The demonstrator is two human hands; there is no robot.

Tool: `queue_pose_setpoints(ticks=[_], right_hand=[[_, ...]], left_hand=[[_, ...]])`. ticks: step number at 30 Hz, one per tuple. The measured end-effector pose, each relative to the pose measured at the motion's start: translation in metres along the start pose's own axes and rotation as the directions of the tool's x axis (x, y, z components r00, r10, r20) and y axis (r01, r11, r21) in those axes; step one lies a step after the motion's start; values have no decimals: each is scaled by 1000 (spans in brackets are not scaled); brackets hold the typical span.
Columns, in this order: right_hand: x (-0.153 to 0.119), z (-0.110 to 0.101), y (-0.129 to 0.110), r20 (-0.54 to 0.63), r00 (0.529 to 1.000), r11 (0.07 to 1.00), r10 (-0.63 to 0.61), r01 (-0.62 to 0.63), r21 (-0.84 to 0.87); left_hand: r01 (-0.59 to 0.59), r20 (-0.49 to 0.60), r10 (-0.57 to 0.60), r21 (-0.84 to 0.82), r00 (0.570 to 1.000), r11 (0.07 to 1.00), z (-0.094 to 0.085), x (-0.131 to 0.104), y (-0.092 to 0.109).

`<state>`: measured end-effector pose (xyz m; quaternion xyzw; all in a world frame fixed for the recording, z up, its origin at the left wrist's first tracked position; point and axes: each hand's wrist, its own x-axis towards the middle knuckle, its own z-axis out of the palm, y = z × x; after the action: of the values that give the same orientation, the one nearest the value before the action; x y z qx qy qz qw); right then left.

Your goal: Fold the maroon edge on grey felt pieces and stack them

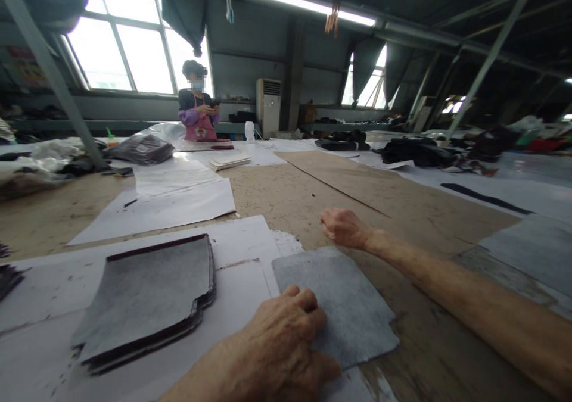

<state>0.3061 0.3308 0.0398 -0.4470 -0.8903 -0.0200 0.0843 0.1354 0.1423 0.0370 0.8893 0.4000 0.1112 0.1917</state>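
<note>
A grey fabric piece [344,301] with a notched corner lies flat in front of me, partly over white paper. My left hand [290,342] rests on its left side, fingers curled down against it; whether they pinch its edge is hidden. Just beyond the piece's far edge, my right hand [343,228] is closed above the brown table, and what it holds, if anything, is too small to name. To the left, a stack of similar grey pieces [147,301] with dark edges sits on white paper [241,235].
Across the brown table [277,187] stands a person [199,107] in a pink apron. A wrapped bundle [143,149] and a slanted metal post [58,74] are at the left. Dark fabric heaps [415,152] and another grey sheet [536,250] lie at the right.
</note>
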Motion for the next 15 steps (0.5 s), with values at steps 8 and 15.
queue_pose_setpoints(ticks=[8,15], right_hand=[[-22,-39,15,27,869,707,494,-420,569],[-84,-62,-40,279,927,490,253,-371,789]], left_hand=[[82,-38,-82,-19,996,996,-2,-1,1],[127,-59,-131,-67,990,990,-7,3,-1]])
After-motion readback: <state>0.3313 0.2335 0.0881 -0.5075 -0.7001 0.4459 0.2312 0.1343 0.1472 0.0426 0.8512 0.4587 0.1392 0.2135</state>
